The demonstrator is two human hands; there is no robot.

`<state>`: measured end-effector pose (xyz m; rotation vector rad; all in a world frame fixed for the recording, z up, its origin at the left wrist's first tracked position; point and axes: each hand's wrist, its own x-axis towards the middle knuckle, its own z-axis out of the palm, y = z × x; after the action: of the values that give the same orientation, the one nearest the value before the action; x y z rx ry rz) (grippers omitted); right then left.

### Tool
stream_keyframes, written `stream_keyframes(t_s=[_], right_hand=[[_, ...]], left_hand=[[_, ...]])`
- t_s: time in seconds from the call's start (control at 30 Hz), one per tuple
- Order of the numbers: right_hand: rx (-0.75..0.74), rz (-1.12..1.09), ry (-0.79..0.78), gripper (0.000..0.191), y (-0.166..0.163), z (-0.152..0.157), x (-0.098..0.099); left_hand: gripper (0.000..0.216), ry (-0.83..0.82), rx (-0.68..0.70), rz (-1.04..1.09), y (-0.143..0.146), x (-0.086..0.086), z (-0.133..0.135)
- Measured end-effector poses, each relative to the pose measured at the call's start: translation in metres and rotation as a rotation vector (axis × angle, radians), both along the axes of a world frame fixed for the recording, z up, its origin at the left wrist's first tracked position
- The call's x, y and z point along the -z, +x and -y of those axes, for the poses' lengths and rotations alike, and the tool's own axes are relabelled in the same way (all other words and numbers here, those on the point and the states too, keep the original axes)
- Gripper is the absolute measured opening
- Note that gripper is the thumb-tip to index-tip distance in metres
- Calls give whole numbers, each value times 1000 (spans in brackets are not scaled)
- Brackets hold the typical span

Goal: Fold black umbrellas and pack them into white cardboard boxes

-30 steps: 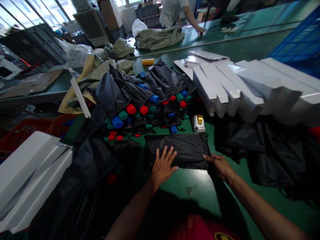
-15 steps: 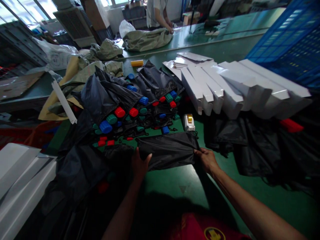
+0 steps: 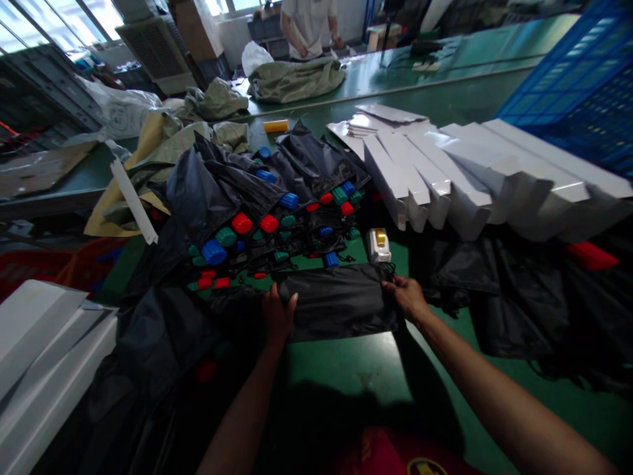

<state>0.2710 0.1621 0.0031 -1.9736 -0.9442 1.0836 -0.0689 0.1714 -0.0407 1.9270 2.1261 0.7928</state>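
Observation:
A black drawstring bag [image 3: 341, 300] lies flat across the green table [image 3: 346, 369] in front of me. My left hand [image 3: 278, 313] grips its left end, thumb on top and fingers beneath or behind the cloth. At the right end, my right hand [image 3: 403, 295] pinches the bag's edge near the cord. Just beyond the bag stands a small white device with a yellow top [image 3: 379, 245]. Behind it and to the left lie several filled black bags [image 3: 202, 198] with red, green and blue caps [image 3: 214, 252] poking out.
Several long white boxes [image 3: 430, 171] lie at the back right, beside a blue crate [image 3: 588, 99]. More black bags [image 3: 524, 297] cover the right side. White boxes [image 3: 39, 343] are stacked at the left. A co-worker [image 3: 309, 30] stands across the far table.
The bag's cloth, gathered at the right end before, now lies flatter and wider there. My right hand has shifted slightly up along that end. The view has turned a little.

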Motion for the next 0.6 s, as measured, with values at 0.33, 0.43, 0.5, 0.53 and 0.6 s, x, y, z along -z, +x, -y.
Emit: stream_keyframes(t_s=[0.33, 0.43, 0.5, 0.53, 0.6], right_hand=[[-536, 656, 453, 26, -36, -21, -47], [-928, 632, 444, 30, -70, -39, -45], [-1058, 705, 358, 33, -87, -48, -38], [-1080, 748, 325, 35, -94, -51, -34], [-1078, 795, 287, 37, -104, -55, -29]], left_hand=[[53, 76, 419, -310, 56, -50, 52], [47, -3, 670, -312, 66, -32, 75], [43, -56, 665, -295, 64, -20, 85], [42, -78, 639, -275, 61, -16, 87], [40, -115, 587, -214, 57, -15, 88]])
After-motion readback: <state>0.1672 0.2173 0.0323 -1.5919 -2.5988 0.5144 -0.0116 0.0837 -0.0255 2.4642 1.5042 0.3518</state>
